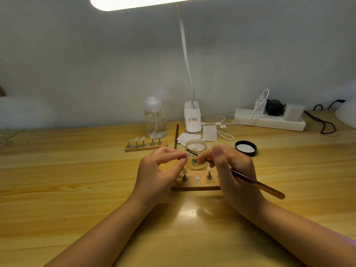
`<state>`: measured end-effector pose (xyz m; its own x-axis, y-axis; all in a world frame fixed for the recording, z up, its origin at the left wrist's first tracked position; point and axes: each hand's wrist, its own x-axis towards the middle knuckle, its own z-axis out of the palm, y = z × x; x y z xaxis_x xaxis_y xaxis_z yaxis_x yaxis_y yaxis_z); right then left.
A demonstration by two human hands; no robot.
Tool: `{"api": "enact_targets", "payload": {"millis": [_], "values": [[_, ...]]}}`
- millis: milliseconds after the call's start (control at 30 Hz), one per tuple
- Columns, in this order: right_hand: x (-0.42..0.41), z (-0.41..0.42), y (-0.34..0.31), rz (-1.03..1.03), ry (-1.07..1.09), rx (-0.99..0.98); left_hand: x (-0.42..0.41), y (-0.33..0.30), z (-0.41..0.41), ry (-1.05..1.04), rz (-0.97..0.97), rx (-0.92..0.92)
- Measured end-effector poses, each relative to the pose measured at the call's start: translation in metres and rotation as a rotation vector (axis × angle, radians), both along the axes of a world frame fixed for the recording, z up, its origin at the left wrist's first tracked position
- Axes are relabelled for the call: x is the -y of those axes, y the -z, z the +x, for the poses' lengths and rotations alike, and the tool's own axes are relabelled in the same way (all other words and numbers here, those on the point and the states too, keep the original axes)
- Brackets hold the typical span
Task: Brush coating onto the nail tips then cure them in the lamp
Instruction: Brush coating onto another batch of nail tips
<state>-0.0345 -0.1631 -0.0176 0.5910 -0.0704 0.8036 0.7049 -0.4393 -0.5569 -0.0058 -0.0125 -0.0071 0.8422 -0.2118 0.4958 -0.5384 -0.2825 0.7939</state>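
My left hand [159, 170] pinches a small clear nail tip on its holder [185, 155] between thumb and fingers, just above the table. My right hand [231, 170] grips a brown-handled brush [250, 182]; its bristle end touches the nail tip. Behind the hands stands an open glass jar [196, 149]. Below them lies a wooden stand [194, 185] with two metal holders and a bare round magnet spot. A second wooden stand [145, 148] further back carries several holders with nail tips. The white edge of a curved object, maybe the curing lamp [346, 116], shows at far right.
A clear pump bottle [155, 117], a white clip desk lamp [192, 117], white wipes [187, 138], a second brush [176, 136] and the jar's black lid [245, 148] sit behind. A power strip [269, 122] with plugs and cables lies at the back right.
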Motion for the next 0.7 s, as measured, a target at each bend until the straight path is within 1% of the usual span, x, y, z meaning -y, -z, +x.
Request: {"api": "enact_targets", "payload": {"millis": [67,267,367,467,600,700], "values": [[0.0005,0.0006,0.0008,-0.018,-0.001,0.003,0.0002,0.0004,0.0004,0.0,-0.003,-0.006],[0.0093,-0.0007,0.0029,0.046,-0.023,0.0,-0.0003,0.0007,0.0005,0.005,0.009,-0.008],[0.0055,0.0015,0.0018,-0.015,0.034,0.041,-0.0004,0.0008,0.0003,0.004,0.012,-0.002],[0.004,0.0027,0.0022,-0.065,0.043,0.058,-0.0007,0.0009,0.0003,0.003,0.009,0.003],[0.0082,-0.0004,0.0034,0.0,-0.002,0.006,-0.0004,0.0003,0.0006,0.0,0.021,0.013],[0.0075,-0.0013,0.0027,0.033,-0.005,0.009,-0.002,0.0009,-0.0002,0.006,0.021,0.011]]}}
